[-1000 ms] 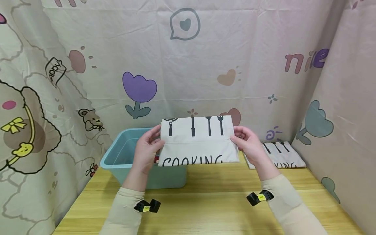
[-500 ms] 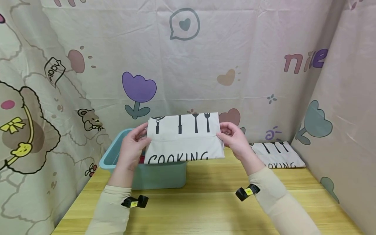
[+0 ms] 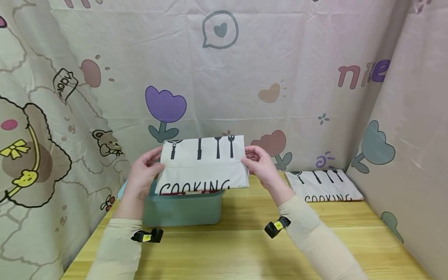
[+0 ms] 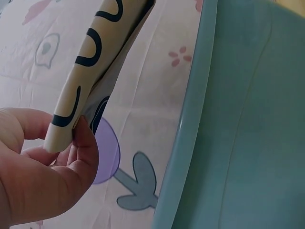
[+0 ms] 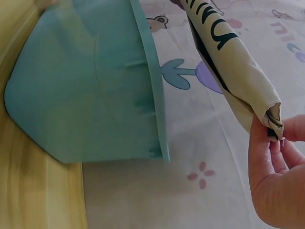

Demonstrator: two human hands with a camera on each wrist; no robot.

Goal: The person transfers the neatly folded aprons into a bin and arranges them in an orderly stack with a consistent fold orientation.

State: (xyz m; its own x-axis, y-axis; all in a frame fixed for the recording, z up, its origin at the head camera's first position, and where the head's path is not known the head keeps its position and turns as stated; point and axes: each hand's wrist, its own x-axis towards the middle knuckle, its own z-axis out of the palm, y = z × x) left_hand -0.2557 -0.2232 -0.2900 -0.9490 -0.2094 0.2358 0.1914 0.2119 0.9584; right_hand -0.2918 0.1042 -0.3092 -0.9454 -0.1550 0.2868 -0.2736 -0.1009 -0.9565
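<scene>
The left hand and right hand each pinch one end of a folded cloth printed with utensils and the word COOKING, holding it level in the air directly above the teal bin. The left wrist view shows thumb and fingers closed on the rolled edge of the cloth, with the bin wall just beside and below. The right wrist view shows fingertips nipping the folded corner of the cloth, the bin standing apart from it beneath. Something red shows inside the bin under the cloth's lower edge; what it is cannot be told. A second cloth of the same print lies flat on the table at the far right, against the backdrop. Judgement: the step in hand appears to be lowering the cloth into the bin. To do it well, both pinches should hold evenly so the fold does not open, the cloth should stay level and centred over the opening, and the ends should clear the rim before either hand lets go. The cloth looks roughly as wide as the bin, so an edge could catch.
</scene>
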